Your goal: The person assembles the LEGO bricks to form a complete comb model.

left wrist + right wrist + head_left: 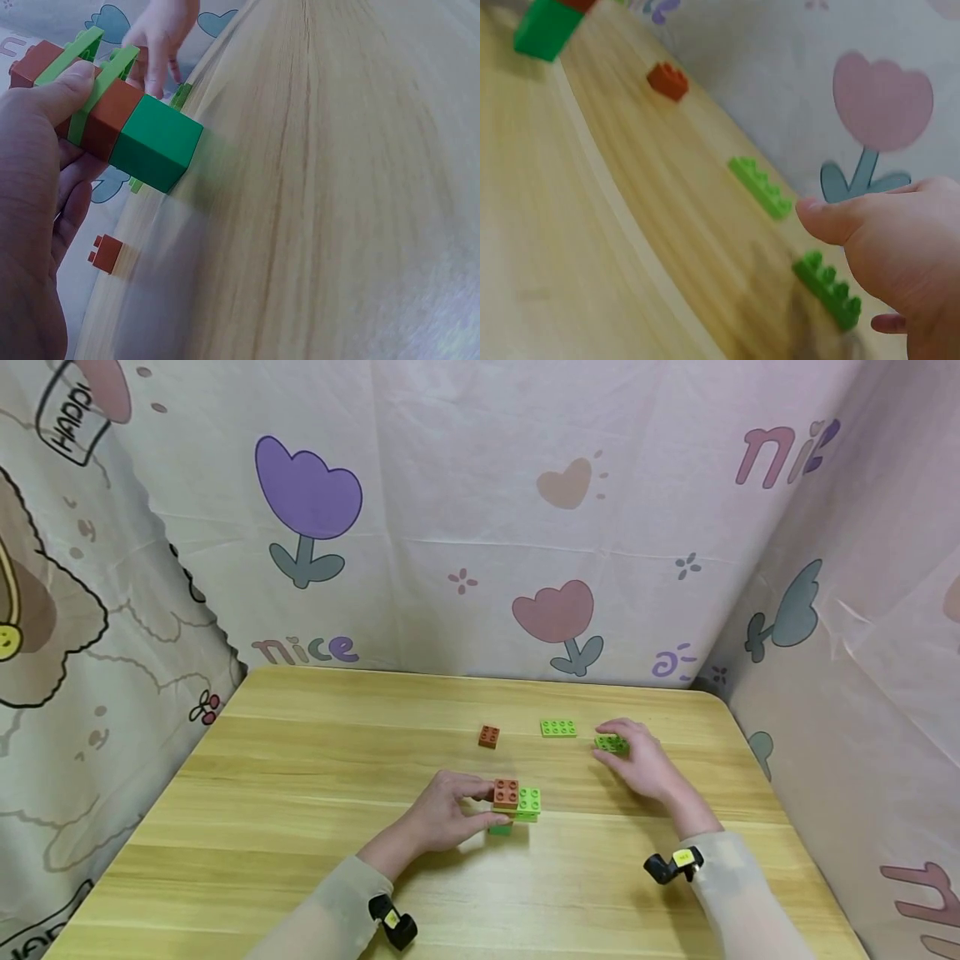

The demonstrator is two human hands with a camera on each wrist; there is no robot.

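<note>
My left hand (442,817) grips a stack of toy building bricks (506,795) between thumb and fingers. In the left wrist view, a dark green brick (157,142) forms its bottom, with brown bricks and two light green flat bricks above, one sticking out sideways. My right hand (641,762) is at the table's back right, thumb and fingers spread around a green flat studded brick (611,744). The right wrist view has that brick lying on the table, with the thumb (829,219) above and apart from it.
A second light green flat brick (558,728) lies just left of my right hand. Farther left is a small brown brick (489,737). The wooden table (300,793) meets printed cloth (435,510) at its back and sides.
</note>
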